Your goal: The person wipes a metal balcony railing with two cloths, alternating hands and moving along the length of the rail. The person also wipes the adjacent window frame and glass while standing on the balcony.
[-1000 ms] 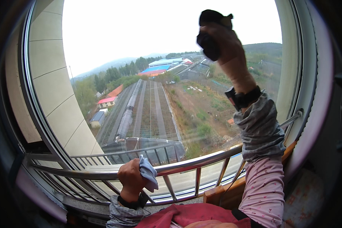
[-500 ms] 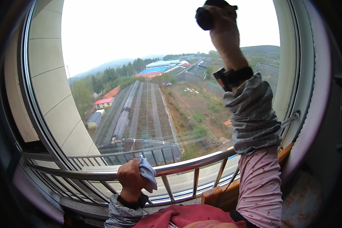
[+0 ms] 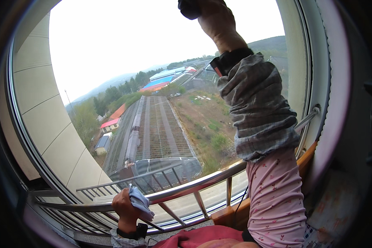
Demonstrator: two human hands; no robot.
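Jutting rightward, pale cloth [image 3: 139,203] fills the clenched left grip [image 3: 124,205]; right grip [image 3: 216,18] clasps a black object [image 3: 189,8].

Pale blue-grey cloth [image 3: 139,203], black tool [image 3: 189,8], pink sleeve [image 3: 275,186]
Small darker sprigs dot the sleeve; its cover [image 3: 258,107] is mottled grey, the wristband [image 3: 235,58] black, the garment [image 3: 202,235] red, the rail [image 3: 219,177] silver, the wood [image 3: 224,215] orange-brown, the wall [image 3: 56,120] cream with dark lines.
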